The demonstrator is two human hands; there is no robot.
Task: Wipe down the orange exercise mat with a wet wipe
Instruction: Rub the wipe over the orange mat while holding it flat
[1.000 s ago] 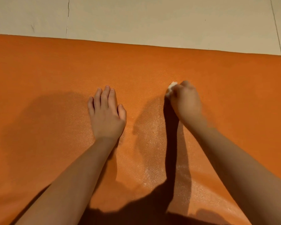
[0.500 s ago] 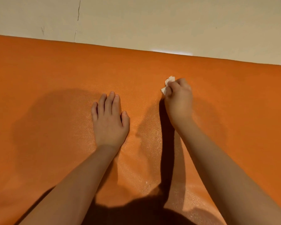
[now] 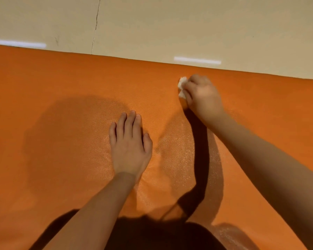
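- Pale glossy tile floor [image 3: 170,24] fills the top strip of the head view. A dark grout line [image 3: 96,24] runs down it to the mat's far edge, left of centre.
- Two light streaks reflect on the floor, one far left [image 3: 18,44] and one right of centre [image 3: 197,60], both just beyond the mat edge.
- orange exercise mat [image 3: 52,98] covers the rest of the frame. It lies flat with a fine pebbled texture, and its far edge slants down from left to right.
- left hand [image 3: 130,147] is near frame centre, palm down and flat on the mat. Fingers are straight and close together, thumb alongside, holding nothing.
- right hand [image 3: 202,98] is further out, close to the mat's far edge and right of centre. Knuckles are up and the fingers are curled tight around the wet wipe. It is a bit blurred.
- wet wipe [image 3: 182,85] is white and bunched. Only a small part pokes out on the left side of the right hand's fingers, low against the mat surface.
- shiny patch [image 3: 177,159] shows on the mat between the two forearms, with a speckled glint. Cannot tell if it is wet.
- round shadow [image 3: 70,123] lies on the mat left of the left hand.
- narrow arm shadow [image 3: 199,141] runs below the right hand.
- Both forearms are bare. The left enters from the bottom edge, the right from the lower right corner.
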